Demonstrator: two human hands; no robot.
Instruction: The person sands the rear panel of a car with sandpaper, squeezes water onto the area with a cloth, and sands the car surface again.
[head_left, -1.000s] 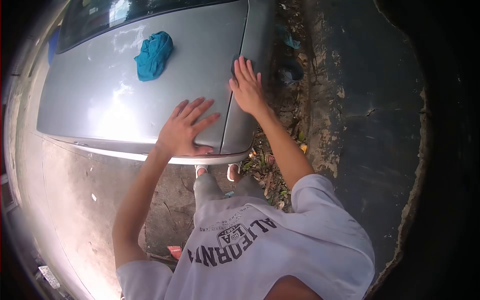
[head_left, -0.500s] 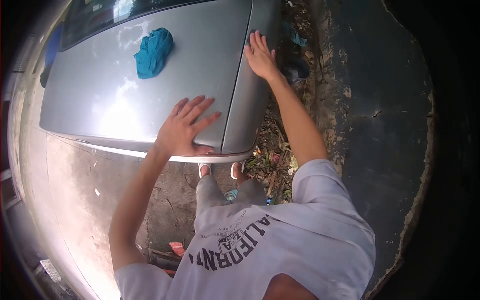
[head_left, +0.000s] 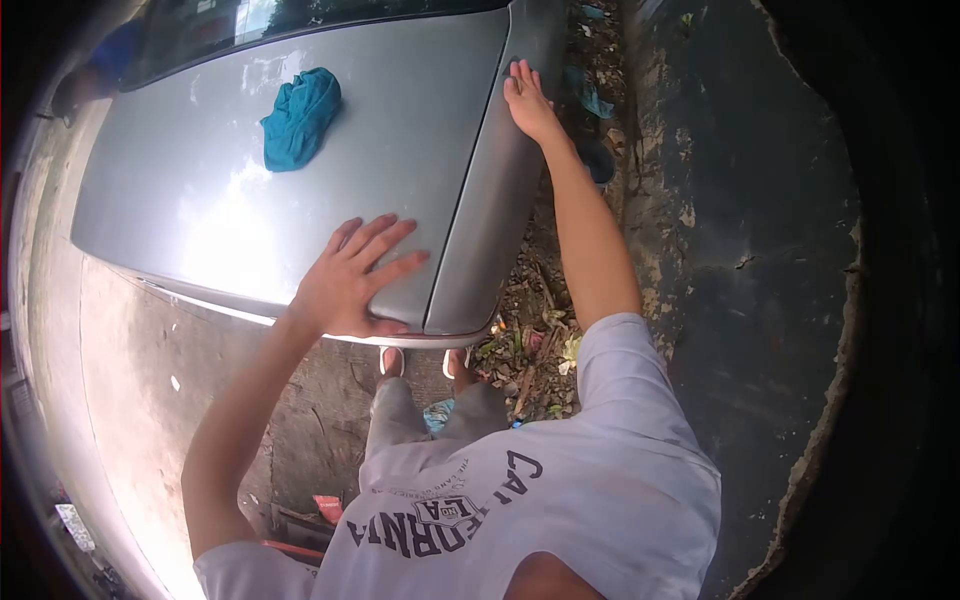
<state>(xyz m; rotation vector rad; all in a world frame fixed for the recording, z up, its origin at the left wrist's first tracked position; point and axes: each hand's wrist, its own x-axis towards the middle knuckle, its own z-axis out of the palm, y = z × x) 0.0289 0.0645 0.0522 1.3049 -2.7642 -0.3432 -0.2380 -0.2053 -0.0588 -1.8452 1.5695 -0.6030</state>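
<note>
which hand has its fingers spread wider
The left hand, resting on the silver trunk lid near its rear edge: clear gaps show between its fingers. The right hand, on the side panel, has its fingers closer together.

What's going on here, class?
A person in a white shirt stands at one end of a silver car. The left hand lies on the broad panel, fingers spread. The right hand reaches farther out, against the side panel, with something dark and hard to make out at its fingers. A crumpled blue cloth lies on the car, touched by neither hand.
</note>
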